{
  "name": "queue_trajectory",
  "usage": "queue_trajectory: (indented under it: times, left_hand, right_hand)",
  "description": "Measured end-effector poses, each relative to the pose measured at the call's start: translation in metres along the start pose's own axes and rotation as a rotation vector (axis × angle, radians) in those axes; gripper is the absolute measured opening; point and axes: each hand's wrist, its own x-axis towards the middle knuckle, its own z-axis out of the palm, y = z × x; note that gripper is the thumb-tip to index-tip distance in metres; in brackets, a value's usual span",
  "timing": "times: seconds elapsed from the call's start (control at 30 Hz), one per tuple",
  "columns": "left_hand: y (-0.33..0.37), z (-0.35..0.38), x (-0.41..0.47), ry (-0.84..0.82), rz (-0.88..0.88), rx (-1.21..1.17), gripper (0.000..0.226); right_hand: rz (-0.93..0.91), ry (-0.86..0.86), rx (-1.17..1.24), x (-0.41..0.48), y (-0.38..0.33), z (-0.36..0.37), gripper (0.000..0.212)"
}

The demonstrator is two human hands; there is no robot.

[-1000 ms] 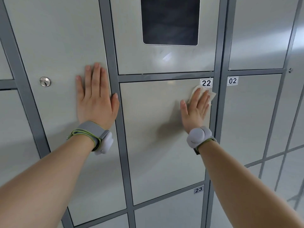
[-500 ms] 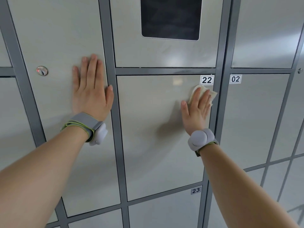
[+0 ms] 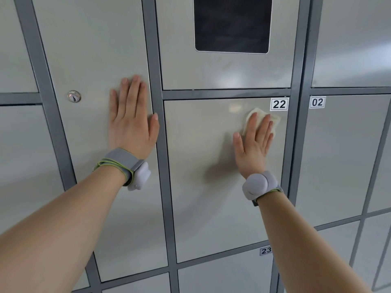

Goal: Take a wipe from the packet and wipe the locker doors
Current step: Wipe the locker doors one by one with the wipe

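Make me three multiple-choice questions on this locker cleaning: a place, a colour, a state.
1. Where is the wipe? A) on door 22, under the right hand B) on door 02 C) on the dark screen
2. What colour is the wipe? A) blue B) off-white C) red
3. How is the left hand? A) gripping a key B) hanging down C) flat on the keyhole door
1 A: it lies just below the 22 label. 2 B: pale cloth shows past the fingers. 3 C: its open palm presses that door.
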Motion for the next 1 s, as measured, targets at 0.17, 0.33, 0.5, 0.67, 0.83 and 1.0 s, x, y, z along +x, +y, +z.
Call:
queue_trajectory:
  times: [0.17, 0.33, 0.5, 0.67, 0.83, 1.0]
  left_hand:
    - [-0.001, 0.000, 0.001, 0.013, 0.010, -0.012, 0.060]
    - [-0.001, -0.002, 0.001, 0.004, 0.013, -0.040, 0.059]
    - [-0.004, -0.004, 0.000, -0.017, 0.036, -0.088, 0.059]
    - [-0.008, -0.012, -0.014, -0.061, 0.020, -0.135, 0.062]
    - [-0.024, -0.017, -0.051, -0.050, -0.071, -0.064, 0.064]
    - [-0.037, -0.018, -0.069, -0.050, -0.103, -0.034, 0.063]
  right_hand:
    - [-0.333, -0.149, -0.136, -0.038, -0.017, 0.022, 0.077]
    - [-0.334, -0.122, -0.121, -0.021, -0.011, 0.010, 0.072]
    - [-0.095, -0.074, -0.035, -0.012, -0.031, 0.009, 0.080]
    - [-0.355, -0.157, -0.173, -0.050, -0.037, 0.031, 0.078]
    - [-0.434, -0.104, -0.199, -0.033, -0.033, 0.024, 0.073]
    - [-0.208, -0.046, -0.086, -0.012, -0.054, 0.020, 0.077]
